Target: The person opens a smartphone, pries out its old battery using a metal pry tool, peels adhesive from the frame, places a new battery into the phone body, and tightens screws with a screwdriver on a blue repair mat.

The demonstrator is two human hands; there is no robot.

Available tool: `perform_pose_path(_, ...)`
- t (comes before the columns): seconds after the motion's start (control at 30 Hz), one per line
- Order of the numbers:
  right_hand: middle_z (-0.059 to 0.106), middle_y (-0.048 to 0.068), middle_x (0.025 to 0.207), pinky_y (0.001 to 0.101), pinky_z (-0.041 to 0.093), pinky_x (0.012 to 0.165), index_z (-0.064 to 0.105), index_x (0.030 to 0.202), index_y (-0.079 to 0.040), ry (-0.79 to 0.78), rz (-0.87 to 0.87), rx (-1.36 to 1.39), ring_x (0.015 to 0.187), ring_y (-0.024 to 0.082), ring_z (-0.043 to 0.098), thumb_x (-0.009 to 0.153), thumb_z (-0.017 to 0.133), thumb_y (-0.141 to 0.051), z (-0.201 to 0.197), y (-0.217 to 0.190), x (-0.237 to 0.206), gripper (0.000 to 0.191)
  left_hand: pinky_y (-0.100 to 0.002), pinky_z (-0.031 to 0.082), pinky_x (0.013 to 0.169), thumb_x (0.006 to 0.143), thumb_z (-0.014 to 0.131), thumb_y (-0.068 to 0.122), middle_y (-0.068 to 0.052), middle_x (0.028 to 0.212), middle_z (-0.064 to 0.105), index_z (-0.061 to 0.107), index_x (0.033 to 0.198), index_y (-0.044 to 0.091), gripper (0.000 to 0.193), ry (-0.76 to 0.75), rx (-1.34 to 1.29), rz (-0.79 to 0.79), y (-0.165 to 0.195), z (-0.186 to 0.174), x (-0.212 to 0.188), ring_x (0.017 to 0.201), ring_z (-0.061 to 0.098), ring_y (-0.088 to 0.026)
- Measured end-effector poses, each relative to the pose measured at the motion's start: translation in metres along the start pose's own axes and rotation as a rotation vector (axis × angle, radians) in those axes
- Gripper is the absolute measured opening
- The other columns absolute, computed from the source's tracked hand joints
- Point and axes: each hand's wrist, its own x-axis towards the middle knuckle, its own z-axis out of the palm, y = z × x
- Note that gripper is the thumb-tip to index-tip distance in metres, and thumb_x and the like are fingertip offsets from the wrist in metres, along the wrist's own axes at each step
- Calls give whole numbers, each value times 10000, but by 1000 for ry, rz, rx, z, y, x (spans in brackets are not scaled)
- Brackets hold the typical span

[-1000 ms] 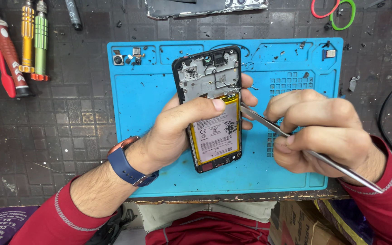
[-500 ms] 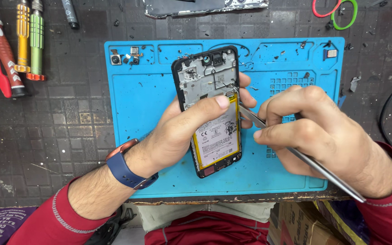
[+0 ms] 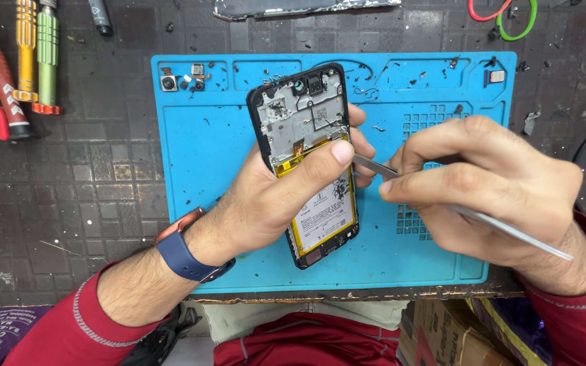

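Note:
An opened phone (image 3: 304,115) with its back cover off lies tilted over a blue work mat (image 3: 205,169), its yellow-edged battery (image 3: 325,213) showing. My left hand (image 3: 272,196) grips the phone from the left, thumb laid across the battery's upper part, fingertips wrapping the right edge. My right hand (image 3: 490,183) holds a thin metal pry tool (image 3: 517,234), whose tip (image 3: 364,161) reaches the phone's right side by the battery. A blue watch (image 3: 188,254) sits on my left wrist.
Small camera parts (image 3: 184,78) and loose screws lie in the mat's top trays. Red, yellow and green screwdrivers (image 3: 28,61) rest at the far left. A phone cover (image 3: 293,7) lies at the top edge, red and green rings (image 3: 510,17) top right.
My right hand has slid leftward, bringing the tool's tip closer against the phone's right edge. My left thumb has shifted a little higher across the battery.

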Motion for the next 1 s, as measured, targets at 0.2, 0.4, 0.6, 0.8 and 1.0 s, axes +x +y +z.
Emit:
perform_pose_path(0.2,687,105,924,289,551,664,749,913,-63,-9,24,-22,782,189,687,655,722,179,-3,-1,2,355,-404,630,942,1047,638,295,-99,1167,683,500,1430,-23,517,28,63,2,2,2,2,1060,723,-213)
perform_pose_path(0.4,673,109,923,279,602,702,719,904,-49,41,49,198,818,178,710,731,752,145,-3,21,6,262,-415,622,992,1060,659,284,-109,1215,676,506,1442,6,497,4,-30,-19,4,-2,-1,1111,717,-229)
perform_pose_path(0.6,668,124,917,267,582,693,701,874,-26,84,90,270,812,179,709,776,773,131,1,29,2,199,-463,637,989,1053,613,305,-135,1213,684,524,1413,15,471,47,-165,-58,8,-6,-2,1092,730,-269)
perform_pose_path(0.8,624,122,950,262,590,729,667,921,-7,140,94,200,834,183,688,836,759,141,10,13,2,194,-462,600,1025,1056,624,318,-131,1271,640,474,1459,13,527,31,-126,14,4,-1,-4,1141,687,-256)
perform_pose_path(1.0,609,144,980,267,594,730,662,942,18,238,290,237,835,183,688,864,720,144,24,-4,-5,160,-430,576,1080,1111,601,348,-120,1288,602,405,1528,8,573,58,-66,81,-9,5,-11,1148,641,-209)
